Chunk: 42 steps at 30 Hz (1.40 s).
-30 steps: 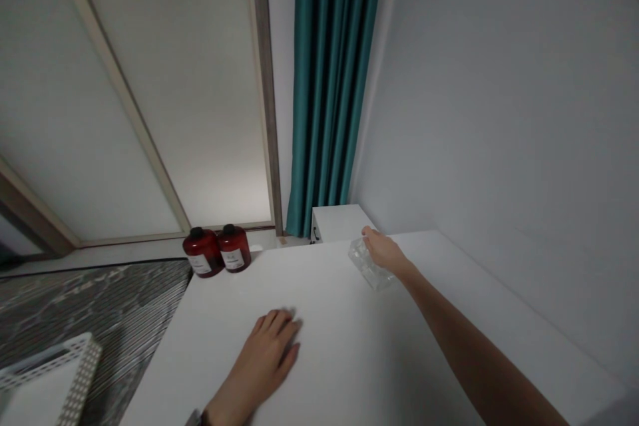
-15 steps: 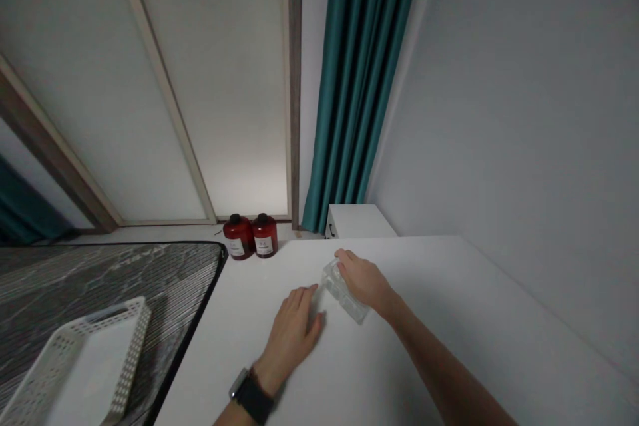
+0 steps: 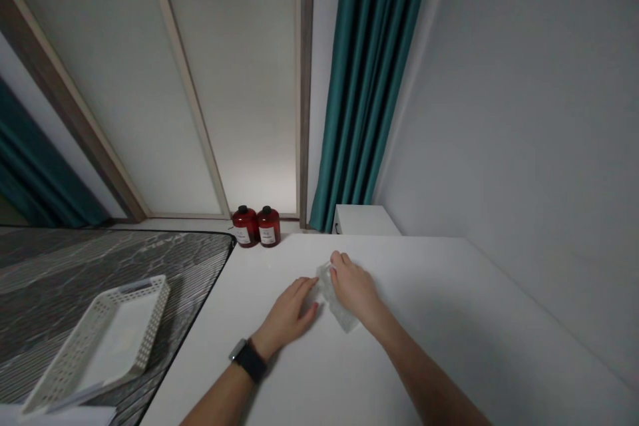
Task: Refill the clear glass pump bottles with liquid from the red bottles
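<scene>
A see-through, wrinkled plastic packet (image 3: 335, 305) lies on the white table (image 3: 319, 373) in front of me. My right hand (image 3: 353, 285) is over its upper right part, fingers curled closed on the plastic near its far edge. What the packet contains, if anything, I cannot make out. At the packet's left side rests my left hand (image 3: 287, 313), palm down, fingers stretched out and thumb apart. Its fingertips are at or touching the packet's left edge. A watch with a black strap (image 3: 248, 358) is on my left wrist.
Two dark red bottles (image 3: 257, 227) with black caps stand at the table's far left corner. A white perforated basket (image 3: 154, 323) sits on a grey patterned surface to the left. Behind the table are a low white cabinet (image 3: 368, 219) and a green curtain (image 3: 367, 93).
My right hand has shifted slightly left over the packet, covering more of it. My left hand stays beside it, fingers still stretched. The whole view has turned a little to the left.
</scene>
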Motion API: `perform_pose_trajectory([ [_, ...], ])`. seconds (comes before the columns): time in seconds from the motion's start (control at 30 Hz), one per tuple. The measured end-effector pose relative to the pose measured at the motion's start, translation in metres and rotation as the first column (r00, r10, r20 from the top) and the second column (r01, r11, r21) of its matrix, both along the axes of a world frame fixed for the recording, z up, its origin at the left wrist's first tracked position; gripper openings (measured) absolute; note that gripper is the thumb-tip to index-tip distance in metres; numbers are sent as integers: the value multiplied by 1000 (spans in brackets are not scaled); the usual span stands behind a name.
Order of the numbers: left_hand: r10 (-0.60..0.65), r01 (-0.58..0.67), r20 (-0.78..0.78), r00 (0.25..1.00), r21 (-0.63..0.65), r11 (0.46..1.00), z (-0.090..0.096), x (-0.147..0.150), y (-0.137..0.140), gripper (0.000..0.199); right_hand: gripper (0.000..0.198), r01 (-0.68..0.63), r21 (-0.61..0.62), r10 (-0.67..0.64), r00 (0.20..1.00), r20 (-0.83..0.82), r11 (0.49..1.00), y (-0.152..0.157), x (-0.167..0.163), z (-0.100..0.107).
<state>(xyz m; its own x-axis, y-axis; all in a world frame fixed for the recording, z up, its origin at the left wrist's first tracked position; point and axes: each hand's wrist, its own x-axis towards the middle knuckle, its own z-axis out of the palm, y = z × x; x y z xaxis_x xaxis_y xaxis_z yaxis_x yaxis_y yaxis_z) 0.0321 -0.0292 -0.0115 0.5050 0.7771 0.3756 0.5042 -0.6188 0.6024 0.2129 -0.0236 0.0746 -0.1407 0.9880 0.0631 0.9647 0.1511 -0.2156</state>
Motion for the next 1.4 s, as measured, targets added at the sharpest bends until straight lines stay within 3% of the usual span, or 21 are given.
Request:
perform_pose_trajectory([
  [0.17,-1,20,110,994,-169,985,-13,24,-8,99,21,69,-21,-71,992,-100,997,4,-2,-1],
  [0.33,30,10,160,987,-245,970,-16,33,-10,115,31,-12,-55,-3,966,-257,998,14,13,-6],
  [0.5,24,2,116,993,-221,975,-20,36,-4,117,40,-85,-57,46,867,-497,995,13,34,-19],
  [0.73,-176,177,23,984,-201,964,-4,40,22,119,50,4,47,30,707,-707,999,9,53,-38],
  [0.93,-188,175,-79,979,-148,973,4,59,46,107,51,54,-77,-93,473,-876,996,15,84,-45],
  [1.13,-177,169,-112,978,-76,983,0,92,62,101,39,220,-16,-67,228,-971,975,24,112,-53],
  [1.4,-159,152,-271,950,-45,987,5,121,78,84,34,344,33,-18,143,-990,939,37,135,-58],
])
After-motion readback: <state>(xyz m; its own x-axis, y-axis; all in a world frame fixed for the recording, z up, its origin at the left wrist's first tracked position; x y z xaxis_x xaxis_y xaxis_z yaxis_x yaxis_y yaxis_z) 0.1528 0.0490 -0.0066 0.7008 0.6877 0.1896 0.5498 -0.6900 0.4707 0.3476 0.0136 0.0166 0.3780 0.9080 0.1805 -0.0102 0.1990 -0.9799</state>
